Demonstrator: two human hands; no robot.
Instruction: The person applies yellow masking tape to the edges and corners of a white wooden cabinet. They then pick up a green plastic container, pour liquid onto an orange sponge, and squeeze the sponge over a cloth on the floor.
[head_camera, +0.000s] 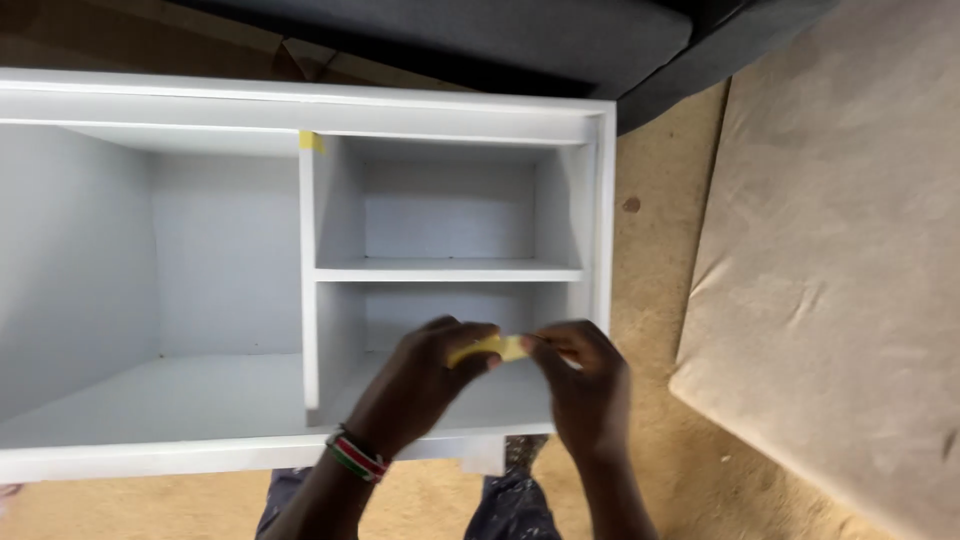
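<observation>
- Nearest: dark trousers (510, 500) at bottom edge, speckled with paint, standing on tan floor (650, 250).
- Left hand (425, 375) comes up from bottom centre, beaded wristband (357, 455) (red, white, green, black) on the wrist. Grip clamped on the left end of a small yellow piece (490, 348), thumb and fingers pinching it.
- Right hand (585, 375) mirrors it, grip clamped on the right end of the same piece.
- Yellow piece sits between the two hands, held in the air in front of the lower right compartment of the cabinet. Looks like tape or a thin strip; can't tell which.
- White cabinet (250, 455) lies open side toward the camera. One big compartment left, two smaller ones right, split by a horizontal shelf (450, 270) and a vertical divider (308, 300).
- Small yellow tab (311, 141) stuck at the top of the divider, where it meets the far frame edge.
- Right of the cabinet: beige cushion or mattress (840, 250) on the floor, well apart from the hands.
- Farthest: dark grey upholstered furniture (560, 40) along the top edge, behind the cabinet.
</observation>
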